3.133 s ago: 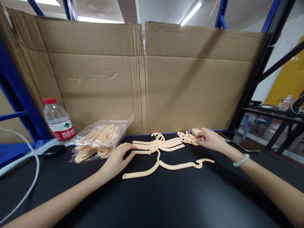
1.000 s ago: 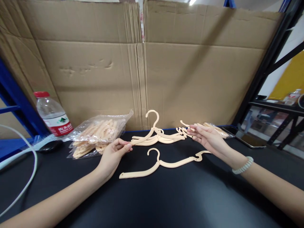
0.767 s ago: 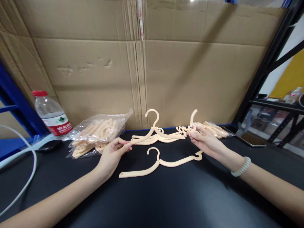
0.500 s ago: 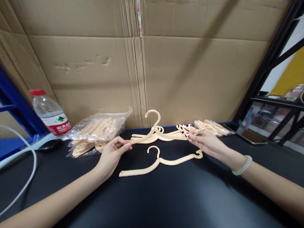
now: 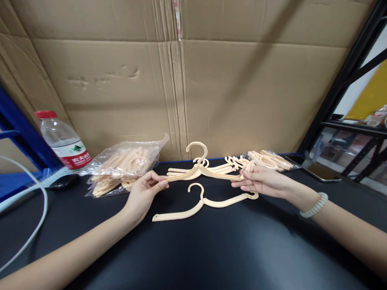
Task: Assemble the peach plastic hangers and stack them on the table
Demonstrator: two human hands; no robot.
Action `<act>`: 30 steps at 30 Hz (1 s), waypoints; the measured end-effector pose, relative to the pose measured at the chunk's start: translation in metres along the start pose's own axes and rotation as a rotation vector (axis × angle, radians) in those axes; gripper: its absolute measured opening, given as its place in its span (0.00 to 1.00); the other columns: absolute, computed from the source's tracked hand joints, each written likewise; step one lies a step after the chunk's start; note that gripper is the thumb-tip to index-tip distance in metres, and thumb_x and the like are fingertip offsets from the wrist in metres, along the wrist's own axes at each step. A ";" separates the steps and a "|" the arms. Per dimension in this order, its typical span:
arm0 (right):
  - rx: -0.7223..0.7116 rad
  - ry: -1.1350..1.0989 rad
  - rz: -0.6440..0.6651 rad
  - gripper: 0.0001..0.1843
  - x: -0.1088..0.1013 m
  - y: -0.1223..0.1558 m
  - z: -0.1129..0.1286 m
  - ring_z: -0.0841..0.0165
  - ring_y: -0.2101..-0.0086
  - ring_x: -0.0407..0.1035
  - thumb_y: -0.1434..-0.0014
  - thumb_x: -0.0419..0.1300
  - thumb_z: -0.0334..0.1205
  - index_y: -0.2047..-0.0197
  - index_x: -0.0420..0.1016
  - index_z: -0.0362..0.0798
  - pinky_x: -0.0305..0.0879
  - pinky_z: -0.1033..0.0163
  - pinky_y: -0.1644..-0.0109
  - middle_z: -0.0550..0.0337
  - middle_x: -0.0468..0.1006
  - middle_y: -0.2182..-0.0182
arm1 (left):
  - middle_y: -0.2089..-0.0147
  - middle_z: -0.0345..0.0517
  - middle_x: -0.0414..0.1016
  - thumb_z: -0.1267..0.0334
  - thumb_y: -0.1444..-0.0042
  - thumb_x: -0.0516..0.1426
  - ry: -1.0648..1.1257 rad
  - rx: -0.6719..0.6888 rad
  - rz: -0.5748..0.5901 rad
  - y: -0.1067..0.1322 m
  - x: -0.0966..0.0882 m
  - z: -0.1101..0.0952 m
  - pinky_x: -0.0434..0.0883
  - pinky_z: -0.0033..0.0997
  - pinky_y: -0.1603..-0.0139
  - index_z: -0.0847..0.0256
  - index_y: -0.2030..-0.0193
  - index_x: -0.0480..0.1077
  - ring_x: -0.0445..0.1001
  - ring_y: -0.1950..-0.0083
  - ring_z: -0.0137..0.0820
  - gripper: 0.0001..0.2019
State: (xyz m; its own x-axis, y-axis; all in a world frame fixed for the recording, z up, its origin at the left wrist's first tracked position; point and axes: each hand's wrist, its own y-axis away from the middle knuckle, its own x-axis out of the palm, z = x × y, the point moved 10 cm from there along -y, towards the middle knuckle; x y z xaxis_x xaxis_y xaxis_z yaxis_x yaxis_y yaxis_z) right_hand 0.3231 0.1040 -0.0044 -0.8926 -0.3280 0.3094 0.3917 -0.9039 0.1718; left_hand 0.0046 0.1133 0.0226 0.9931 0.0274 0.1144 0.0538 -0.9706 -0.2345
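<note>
A cream folding clothes hanger (image 5: 210, 171) spans between my two hands above the black table, hook upward. My left hand (image 5: 144, 195) pinches the tip of its left arm between thumb and fingers. At the other end, my right hand (image 5: 266, 182) is closed on the right arm's tip, where a small curved piece shows above the fingers; its exact joint is hidden. Nearer me, another unfolded hanger (image 5: 178, 215) lies flat, a small hook at its right end. Behind the held one, several stacked hangers (image 5: 173, 170) are partly covered by it.
A clear plastic bag of hanger parts (image 5: 123, 163) lies at left, beside a water bottle (image 5: 68, 145) and a black mouse (image 5: 64, 182). More bagged parts (image 5: 272, 160) and a phone (image 5: 316, 171) sit at right. Cardboard (image 5: 256, 92) stands behind; a white cable (image 5: 42, 209) curves at left.
My right hand has turned, its fingers now extending below the hanger's right end. The hook has tipped slightly to the right, and the small curved end piece stands more upright. My left hand keeps its pinch.
</note>
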 end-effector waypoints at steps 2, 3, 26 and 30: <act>0.017 -0.001 0.013 0.12 0.003 0.001 -0.002 0.61 0.58 0.78 0.48 0.71 0.40 0.71 0.73 0.43 0.77 0.67 0.57 0.47 0.82 0.63 | 0.70 0.42 0.79 0.66 0.65 0.71 -0.006 0.004 0.005 0.000 0.000 -0.001 0.69 0.24 0.65 0.62 0.76 0.67 0.73 0.70 0.26 0.15; 0.023 -0.001 0.016 0.12 0.004 0.002 -0.002 0.61 0.59 0.78 0.48 0.71 0.40 0.71 0.73 0.43 0.77 0.68 0.57 0.46 0.82 0.62 | 0.70 0.42 0.79 0.66 0.65 0.71 -0.008 0.005 0.008 0.001 0.000 -0.001 0.69 0.23 0.65 0.62 0.76 0.67 0.73 0.70 0.26 0.15; -0.244 0.118 -0.146 0.16 -0.006 0.001 0.020 0.67 0.72 0.77 0.56 0.76 0.41 0.71 0.74 0.46 0.79 0.66 0.64 0.59 0.77 0.75 | 0.74 0.41 0.77 0.64 0.66 0.70 -0.054 0.014 -0.005 0.004 0.002 -0.003 0.69 0.25 0.68 0.62 0.78 0.67 0.73 0.72 0.27 0.15; -0.306 0.094 -0.212 0.17 -0.012 0.002 0.025 0.68 0.73 0.76 0.59 0.77 0.42 0.72 0.74 0.46 0.78 0.66 0.65 0.62 0.76 0.75 | 0.75 0.42 0.76 0.61 0.63 0.70 -0.085 0.010 0.012 0.010 0.007 -0.005 0.69 0.25 0.68 0.62 0.77 0.68 0.73 0.72 0.28 0.15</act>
State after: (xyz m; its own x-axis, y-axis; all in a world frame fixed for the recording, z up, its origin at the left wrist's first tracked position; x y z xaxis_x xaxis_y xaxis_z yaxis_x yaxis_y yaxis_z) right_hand 0.3400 0.1129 0.0156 -0.9688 -0.1355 0.2075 0.1238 -0.9899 -0.0685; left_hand 0.0116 0.1026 0.0257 0.9989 0.0367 0.0291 0.0427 -0.9687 -0.2446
